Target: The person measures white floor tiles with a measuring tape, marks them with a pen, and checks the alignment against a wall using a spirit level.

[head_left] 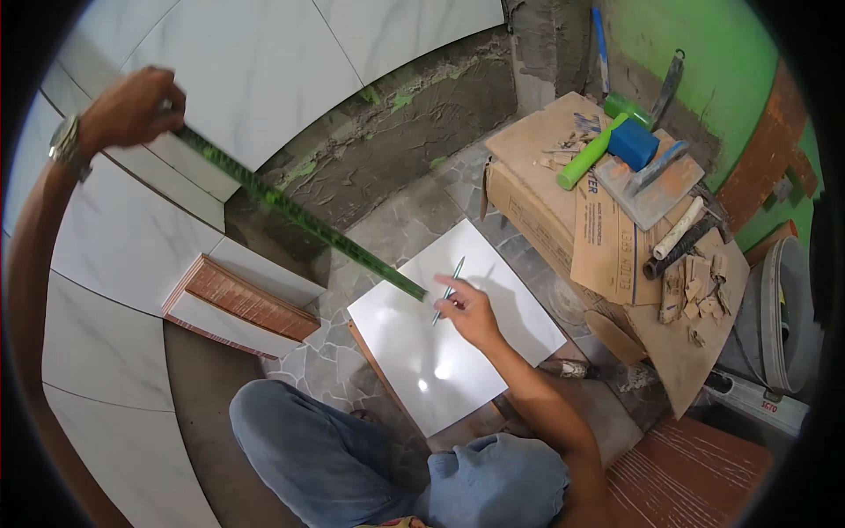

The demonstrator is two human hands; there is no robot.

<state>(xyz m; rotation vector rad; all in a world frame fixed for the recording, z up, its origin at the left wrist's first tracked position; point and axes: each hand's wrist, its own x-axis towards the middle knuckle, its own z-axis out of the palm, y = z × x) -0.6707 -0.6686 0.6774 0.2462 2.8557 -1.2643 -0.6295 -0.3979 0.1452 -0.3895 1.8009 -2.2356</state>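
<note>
My left hand [145,110], raised at the upper left by the tiled wall, is closed round the upper end of a long green measuring tape [290,213]. The tape slants down to a white square tile [400,356] lying before my knees. My right hand [466,312] is over that tile beside the tape's lower end, holding a thin pencil [458,268] between thumb and fingers, with the index finger stretched toward the tape's end.
Stacked tiles [242,299] sit at left against the wall [202,53]. At right, a cardboard-covered box [528,202] carries a trowel [656,172], green roller, blue block and scraps. A bucket [783,317], level [761,400] and brown board [687,466] lie beyond my right arm.
</note>
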